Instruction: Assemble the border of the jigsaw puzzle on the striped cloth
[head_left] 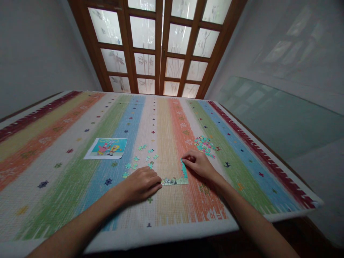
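A partly joined jigsaw puzzle (pixel 174 181) lies flat as an L, with a bottom row and a short teal column on its right. My right hand (pixel 199 163) pinches at the column's top, where a teal jigsaw piece shows at thumb and index finger. At the row's left end rests my left hand (pixel 143 182), fingers curled together and pointing right; anything beneath them is hidden. Several loose teal pieces (pixel 136 158) are scattered just beyond the left hand. A heap of mixed pieces (pixel 204 145) sits past the right hand.
A printed cartoon picture (pixel 109 148) lies left of the loose pieces. The striped tablecloth (pixel 163 136) covers the table, whose near edge runs under my forearms. Behind stand wooden doors with glass panes (pixel 143 34). A pale glass sheet (pixel 279 111) stands along the right wall.
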A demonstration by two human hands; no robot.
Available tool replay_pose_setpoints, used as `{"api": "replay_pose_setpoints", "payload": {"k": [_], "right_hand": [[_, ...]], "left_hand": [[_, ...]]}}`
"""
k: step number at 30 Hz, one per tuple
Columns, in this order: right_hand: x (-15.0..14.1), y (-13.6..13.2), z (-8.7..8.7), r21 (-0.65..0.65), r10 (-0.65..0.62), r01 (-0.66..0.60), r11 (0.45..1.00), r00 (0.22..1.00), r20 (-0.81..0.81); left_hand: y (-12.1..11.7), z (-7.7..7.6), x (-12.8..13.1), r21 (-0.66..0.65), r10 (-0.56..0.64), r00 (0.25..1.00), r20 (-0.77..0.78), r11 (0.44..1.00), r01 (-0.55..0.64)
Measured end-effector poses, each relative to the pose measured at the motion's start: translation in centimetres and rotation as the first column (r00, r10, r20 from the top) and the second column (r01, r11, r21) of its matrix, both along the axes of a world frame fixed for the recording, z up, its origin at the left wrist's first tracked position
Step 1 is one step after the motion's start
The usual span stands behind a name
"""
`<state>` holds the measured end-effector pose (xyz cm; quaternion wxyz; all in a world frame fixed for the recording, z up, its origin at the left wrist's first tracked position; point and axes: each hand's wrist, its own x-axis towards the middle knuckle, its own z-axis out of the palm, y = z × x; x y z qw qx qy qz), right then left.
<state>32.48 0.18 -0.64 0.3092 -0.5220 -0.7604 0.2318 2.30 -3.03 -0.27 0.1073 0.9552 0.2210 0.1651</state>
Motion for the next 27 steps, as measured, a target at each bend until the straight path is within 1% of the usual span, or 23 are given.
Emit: {"api": "replay_pose_setpoints", "payload": {"k": [4, 9, 14, 21, 27], "right_hand": [[-0.01, 0.04, -0.13, -0.004, -0.007, 0.007, 1.0, 1.0, -0.007], [0.13, 0.17, -0.36, -0.005, -0.005, 0.005, 1.0, 0.999, -0.033], [0.34, 0.25, -0.44, -0.033, -0.007, 0.005, 0.999, 0.999, -0.049], [-0.02, 0.09, -0.45, 0.002, -0.008, 0.008, 1.0, 1.0, -0.023], [-0.2, -0.09, -0.32, 0.0, 0.022, -0.022, 1.0, 1.0, -0.003]], "left_hand": [[-0.01, 0.01, 0.03, -0.01, -0.004, 0.999, 0.033, 1.0, 0.004], [-0.1, 0.18, 0.04, -0.033, 0.006, 0.999, 0.039, 0.999, -0.005], [-0.08, 0.06, 0.01, -0.051, 0.005, 0.998, 0.069, 0.999, -0.002], [-0.08, 0.28, 0.05, -0.032, 0.005, 0.999, 0.035, 0.999, -0.004], [-0.03, 0.12, 0.04, -0.052, 0.012, 0.999, 0.053, 0.999, -0.009]]}}
